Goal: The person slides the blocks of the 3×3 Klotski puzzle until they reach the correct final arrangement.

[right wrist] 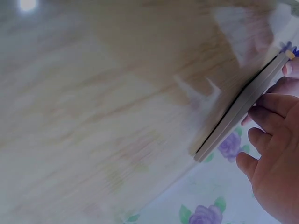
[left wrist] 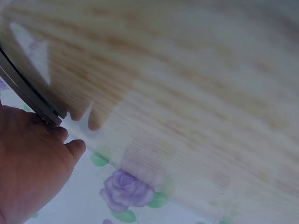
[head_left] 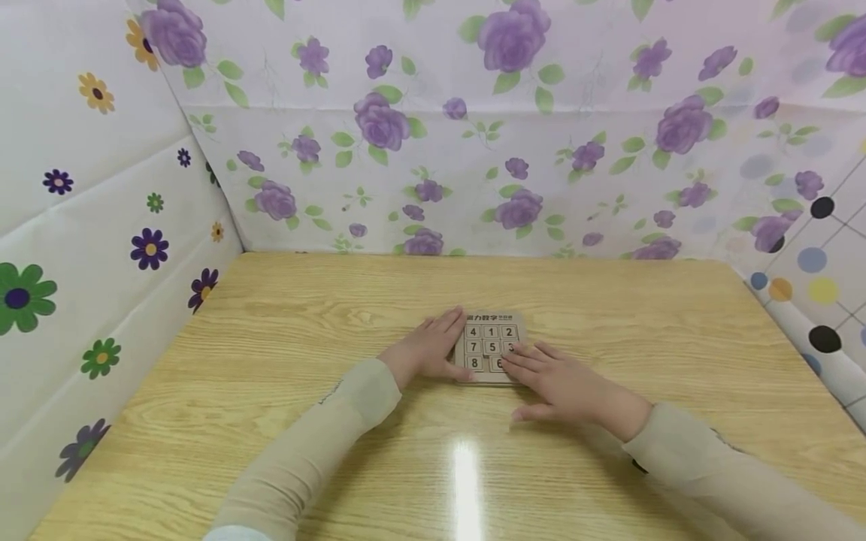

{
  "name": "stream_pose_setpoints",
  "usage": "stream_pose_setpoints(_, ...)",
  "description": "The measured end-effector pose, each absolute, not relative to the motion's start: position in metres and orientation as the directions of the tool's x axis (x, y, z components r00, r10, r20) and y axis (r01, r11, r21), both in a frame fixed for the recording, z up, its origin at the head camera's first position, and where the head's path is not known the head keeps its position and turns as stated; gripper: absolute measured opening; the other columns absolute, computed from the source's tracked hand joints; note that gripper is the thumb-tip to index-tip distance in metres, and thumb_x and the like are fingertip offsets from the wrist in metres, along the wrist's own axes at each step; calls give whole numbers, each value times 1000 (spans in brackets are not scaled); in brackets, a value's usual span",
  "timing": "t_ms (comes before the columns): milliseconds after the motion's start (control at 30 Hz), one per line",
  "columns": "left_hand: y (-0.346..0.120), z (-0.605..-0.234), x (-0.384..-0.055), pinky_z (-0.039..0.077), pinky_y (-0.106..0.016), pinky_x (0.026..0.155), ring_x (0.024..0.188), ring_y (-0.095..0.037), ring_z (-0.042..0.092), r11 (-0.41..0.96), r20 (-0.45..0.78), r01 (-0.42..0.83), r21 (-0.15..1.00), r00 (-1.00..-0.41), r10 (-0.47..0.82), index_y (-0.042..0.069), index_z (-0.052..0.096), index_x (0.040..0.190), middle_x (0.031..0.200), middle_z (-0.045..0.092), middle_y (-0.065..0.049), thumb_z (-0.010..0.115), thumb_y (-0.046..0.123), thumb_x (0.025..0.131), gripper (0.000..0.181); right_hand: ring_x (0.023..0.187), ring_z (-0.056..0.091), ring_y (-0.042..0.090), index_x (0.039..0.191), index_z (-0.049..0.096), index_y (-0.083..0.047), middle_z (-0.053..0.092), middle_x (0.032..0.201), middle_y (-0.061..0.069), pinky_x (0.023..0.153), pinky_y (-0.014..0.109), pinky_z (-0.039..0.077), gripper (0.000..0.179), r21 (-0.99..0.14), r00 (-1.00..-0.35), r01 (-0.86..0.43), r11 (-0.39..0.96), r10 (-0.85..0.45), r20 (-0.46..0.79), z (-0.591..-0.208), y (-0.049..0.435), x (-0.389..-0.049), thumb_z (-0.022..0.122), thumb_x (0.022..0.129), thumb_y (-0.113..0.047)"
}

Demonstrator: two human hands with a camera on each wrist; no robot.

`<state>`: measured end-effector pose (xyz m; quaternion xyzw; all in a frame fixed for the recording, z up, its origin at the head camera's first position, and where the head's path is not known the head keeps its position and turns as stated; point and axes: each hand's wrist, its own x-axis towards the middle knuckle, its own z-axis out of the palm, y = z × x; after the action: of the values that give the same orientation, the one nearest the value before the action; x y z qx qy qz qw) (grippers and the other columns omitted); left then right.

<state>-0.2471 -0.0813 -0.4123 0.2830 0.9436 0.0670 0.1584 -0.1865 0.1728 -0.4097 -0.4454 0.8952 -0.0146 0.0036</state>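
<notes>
The sliding number puzzle lies flat on the desk, square to the person, its printed heading along the far edge. Its long axis seems to run away from the body, though the slant of the view makes that hard to judge. It sits between the two hands, to the right of the left hand and to the left of the right hand.

The relation that matters is in the bottom row: the right fingers lie over the puzzle's right-hand column, partly covering the 3 tile and the 6 tile. The only gap shows just left of the 6, between it and the 8 tile. The right hand is therefore the nearer one to that tile. Its fingers are nearly straight and grip nothing, their tips resting on the face, with the thumb held apart over the desk. The left fingers and thumb span the left side, fingertips at the far corner and thumb at the near one, holding the frame between them.

The left thumb stands close to the 8, while the right fingers hide part of the right rim. Beyond the desk hangs a purple-rose covering; a daisy-patterned covering rises on the left.
</notes>
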Motion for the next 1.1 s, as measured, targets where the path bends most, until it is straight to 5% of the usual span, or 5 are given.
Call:
stream_pose_setpoints(367, -82, -410, -246, 8, -40, 121, 148, -20, 0, 829, -263, 517, 213, -787, 558, 6, 2, 153, 161, -3, -8, 58, 67, 80, 111, 141, 29, 34, 143, 40, 1, 37, 150, 15, 115, 53, 23, 80, -67, -612, -787, 613, -790, -31, -407, 165, -190, 48, 90, -60)
stream_pose_setpoints(733, -81, -410, -246, 7, -39, 121, 148, -20, 0, 824, -266, 523, 218, -781, 565, 6, 2, 153, 161, -3, -8, 59, 67, 81, 111, 140, 30, 36, 142, 41, 2, 37, 150, 17, 114, 56, 22, 82, -56, -699, -714, 698, -715, 2, -413, 176, -201, 54, 88, -58)
stream_pose_setpoints(1100, -81, -408, -245, 7, -40, 121, 148, -20, 0, 827, -265, 517, 221, -784, 561, 6, 2, 153, 161, -3, -8, 60, 66, 81, 110, 140, 29, 37, 143, 38, 3, 35, 151, 18, 115, 56, 22, 83, -78, -682, -727, 682, -730, -31, -410, 178, -190, 52, 89, -58)
